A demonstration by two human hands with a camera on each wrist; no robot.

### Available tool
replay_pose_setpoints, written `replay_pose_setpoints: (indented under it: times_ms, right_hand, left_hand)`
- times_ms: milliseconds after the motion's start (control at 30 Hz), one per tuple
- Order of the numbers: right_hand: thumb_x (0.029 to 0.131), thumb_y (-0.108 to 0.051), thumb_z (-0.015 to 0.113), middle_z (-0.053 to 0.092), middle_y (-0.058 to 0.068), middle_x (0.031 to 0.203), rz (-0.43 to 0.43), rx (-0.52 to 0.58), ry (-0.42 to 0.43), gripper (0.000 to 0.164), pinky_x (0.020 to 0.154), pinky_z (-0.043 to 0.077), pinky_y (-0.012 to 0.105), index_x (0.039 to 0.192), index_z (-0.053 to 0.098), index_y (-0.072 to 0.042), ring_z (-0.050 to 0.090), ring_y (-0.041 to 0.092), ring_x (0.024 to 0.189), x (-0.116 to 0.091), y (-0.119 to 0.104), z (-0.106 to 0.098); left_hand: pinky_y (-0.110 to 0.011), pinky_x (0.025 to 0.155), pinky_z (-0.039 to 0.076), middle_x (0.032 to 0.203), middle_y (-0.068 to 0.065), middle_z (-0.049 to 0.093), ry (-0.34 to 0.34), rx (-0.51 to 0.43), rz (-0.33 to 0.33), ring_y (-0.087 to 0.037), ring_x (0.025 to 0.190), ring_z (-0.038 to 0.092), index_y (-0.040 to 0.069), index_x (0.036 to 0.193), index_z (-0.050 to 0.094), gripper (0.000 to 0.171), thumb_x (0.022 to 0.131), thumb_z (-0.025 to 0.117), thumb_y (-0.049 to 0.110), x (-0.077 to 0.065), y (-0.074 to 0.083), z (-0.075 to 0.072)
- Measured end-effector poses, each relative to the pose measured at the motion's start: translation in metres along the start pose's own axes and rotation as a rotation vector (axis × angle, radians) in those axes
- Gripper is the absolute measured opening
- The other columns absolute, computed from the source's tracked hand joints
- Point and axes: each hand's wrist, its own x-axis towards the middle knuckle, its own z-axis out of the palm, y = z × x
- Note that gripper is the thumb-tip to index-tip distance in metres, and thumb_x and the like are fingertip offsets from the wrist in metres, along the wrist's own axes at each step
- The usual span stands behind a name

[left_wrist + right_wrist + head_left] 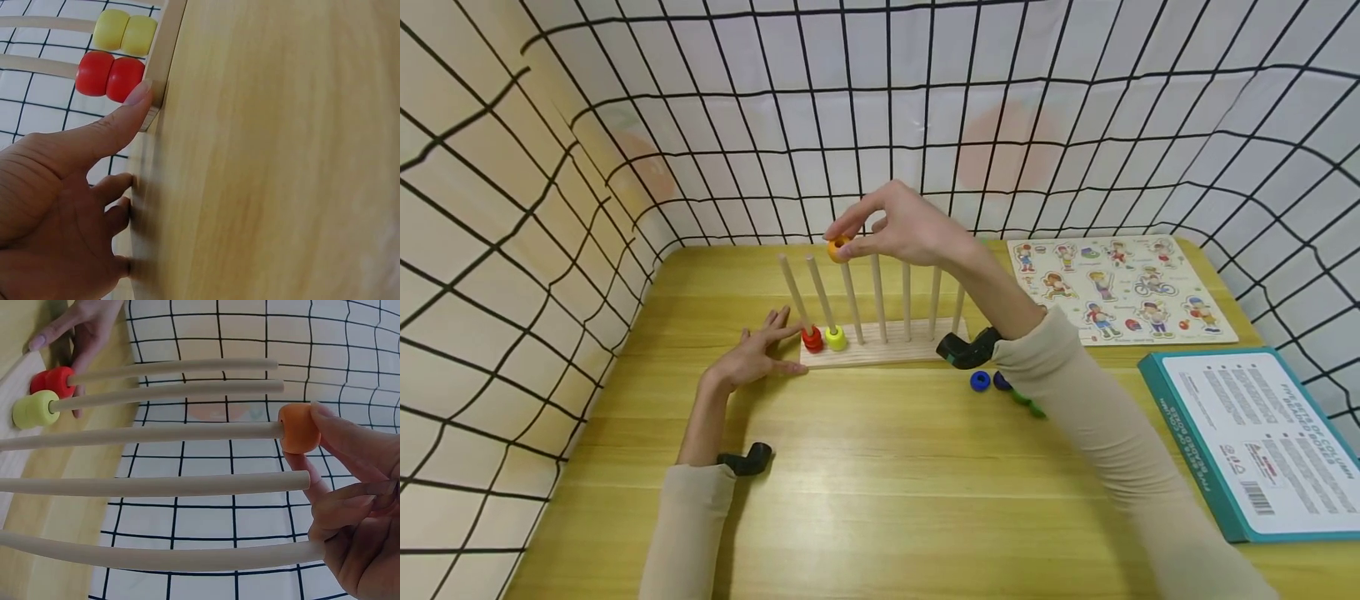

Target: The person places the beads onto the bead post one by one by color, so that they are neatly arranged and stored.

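At the top of the third wooden peg [853, 304], my right hand [913, 227] pinches an orange bead [300, 429] between thumb and finger. In the right wrist view, the peg's tip meets the bead's hole. Two red beads [110, 76] sit at the foot of the first peg, and two yellow beads [125, 32] at the foot of the second. The other pegs rise bare from the pale wooden base [891, 352]. My left hand [748, 360] touches the left end of that base, thumb on its front corner and the other fingers spread on the table.
Blue beads [980, 381] and green beads [1021, 397] lie in front of the base, partly behind the right forearm. A picture puzzle board [1075, 310] lies at the back right, with a teal-edged box [1247, 442] nearer. Black wire mesh [887, 92] surrounds the table [880, 483].
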Motion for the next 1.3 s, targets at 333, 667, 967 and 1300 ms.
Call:
replay_pose_setpoints:
  times_ms: [333,667,967,1300]
  right_hand:
    - [0.093,-0.015,0.079,0.078,0.005,0.115,0.006,-0.011,0.002,0.02,0.099,0.052,0.04,0.112,0.081,-0.011,0.063,0.017,0.108,0.0,0.002,0.0]
    - [0.095,-0.027,0.077,0.068,-0.004,0.138,0.042,-0.052,0.035,0.029,0.055,0.041,0.021,0.123,0.077,-0.023,0.045,0.003,0.058,-0.019,0.003,-0.015]
    - [0.095,-0.022,0.077,0.067,-0.002,0.138,0.081,-0.023,0.162,0.032,0.047,0.042,0.027,0.126,0.075,-0.019,0.04,0.012,0.047,-0.087,0.025,-0.054]
    - [0.098,-0.027,0.073,0.074,0.0,0.126,0.279,-0.117,0.251,0.032,0.049,0.041,0.029,0.129,0.073,-0.02,0.045,0.014,0.052,-0.175,0.079,-0.072]
  left_hand:
    - [-0.07,0.119,-0.025,0.175,-0.017,-0.009,-0.001,0.001,0.008,-0.035,0.161,-0.021,0.009,0.162,0.034,0.079,0.095,0.075,0.023,0.0,0.0,0.0]
    - [-0.07,0.118,-0.026,0.174,-0.017,-0.009,-0.001,-0.003,0.015,-0.035,0.16,-0.021,0.008,0.161,0.035,0.078,0.095,0.075,0.02,-0.002,0.001,0.001]
    - [-0.071,0.118,-0.027,0.174,-0.018,-0.009,-0.002,-0.008,0.021,-0.036,0.16,-0.022,0.005,0.161,0.034,0.078,0.095,0.075,0.02,-0.002,0.001,0.001]
    - [-0.07,0.118,-0.026,0.174,-0.018,-0.008,-0.001,-0.006,0.019,-0.036,0.16,-0.021,0.005,0.161,0.034,0.079,0.095,0.075,0.021,-0.001,0.002,0.002]
